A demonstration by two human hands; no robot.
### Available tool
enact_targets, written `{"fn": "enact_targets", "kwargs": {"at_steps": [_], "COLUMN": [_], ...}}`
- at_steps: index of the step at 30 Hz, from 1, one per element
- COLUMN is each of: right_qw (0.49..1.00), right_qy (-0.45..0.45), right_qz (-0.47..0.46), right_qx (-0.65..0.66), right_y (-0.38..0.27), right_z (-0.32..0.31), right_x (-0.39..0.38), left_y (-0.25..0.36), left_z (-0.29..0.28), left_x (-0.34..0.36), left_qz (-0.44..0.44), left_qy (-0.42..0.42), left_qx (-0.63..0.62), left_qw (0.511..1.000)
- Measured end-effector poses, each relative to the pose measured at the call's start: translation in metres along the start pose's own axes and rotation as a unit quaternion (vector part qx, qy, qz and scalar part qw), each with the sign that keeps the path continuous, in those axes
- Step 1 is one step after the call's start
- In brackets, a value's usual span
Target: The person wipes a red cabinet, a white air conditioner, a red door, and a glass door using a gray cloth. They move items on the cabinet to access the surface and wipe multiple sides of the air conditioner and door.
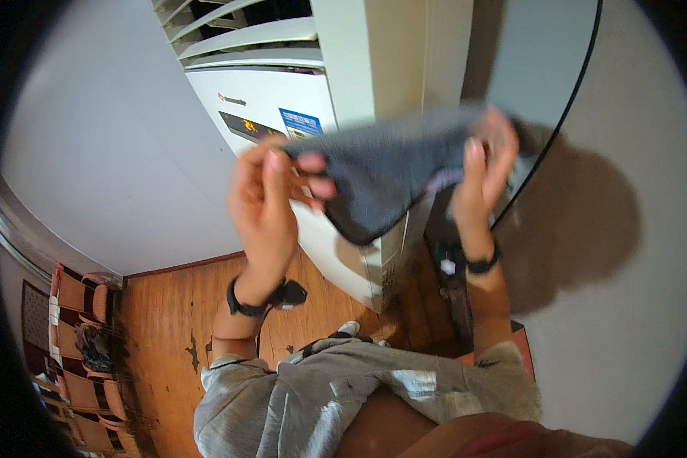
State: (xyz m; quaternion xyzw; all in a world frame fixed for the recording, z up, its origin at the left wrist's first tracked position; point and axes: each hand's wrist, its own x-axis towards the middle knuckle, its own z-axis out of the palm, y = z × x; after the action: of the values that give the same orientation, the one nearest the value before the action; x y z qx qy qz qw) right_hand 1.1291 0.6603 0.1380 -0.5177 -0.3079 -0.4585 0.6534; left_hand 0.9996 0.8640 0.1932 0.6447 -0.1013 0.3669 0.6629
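Observation:
A dark grey cloth [393,164] with a black edging is stretched in the air between my two hands, its lower edge hanging in a point. My left hand [261,195] pinches the left corner, thumb in front and the other fingers partly spread behind. At the right end, my right hand [485,168] grips the cloth between thumb and fingers; motion blurs this end. Just behind the cloth stands a white floor-standing air conditioner [351,259], with a lit display panel [250,127] and a blue label [301,122] on its front.
Slatted louvres [252,37] top the air conditioner. A black cable [561,122] runs down the wall [611,336] at right. Several brown chairs [84,366], one with a black plastic bag [93,347], line the left side of the wooden floor [168,328].

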Motion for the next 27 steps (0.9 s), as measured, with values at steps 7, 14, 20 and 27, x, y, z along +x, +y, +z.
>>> {"fn": "enact_targets", "kwargs": {"at_steps": [7,14,20,27], "right_qw": [0.971,0.97,0.956,0.97], "right_qy": [-0.097,-0.121,-0.15,-0.134], "right_qz": [-0.163,-0.142,-0.199,-0.136], "right_qx": [-0.145,-0.155,-0.153,-0.153], "right_y": [0.034,0.058,0.082,0.15], "right_z": [0.057,0.049,0.031,0.001], "right_x": [0.03,0.027,0.124,0.024], "left_y": [-0.047,-0.064,0.026,-0.09], "left_z": [0.038,0.054,0.133,0.101], "left_x": [0.03,0.015,0.038,-0.022], "left_qz": [0.403,0.405,0.149,0.374], "left_qy": [-0.025,-0.017,-0.097,-0.093], "left_qx": [0.348,0.57,0.53,0.734], "left_qw": [0.846,0.715,0.829,0.559]}}
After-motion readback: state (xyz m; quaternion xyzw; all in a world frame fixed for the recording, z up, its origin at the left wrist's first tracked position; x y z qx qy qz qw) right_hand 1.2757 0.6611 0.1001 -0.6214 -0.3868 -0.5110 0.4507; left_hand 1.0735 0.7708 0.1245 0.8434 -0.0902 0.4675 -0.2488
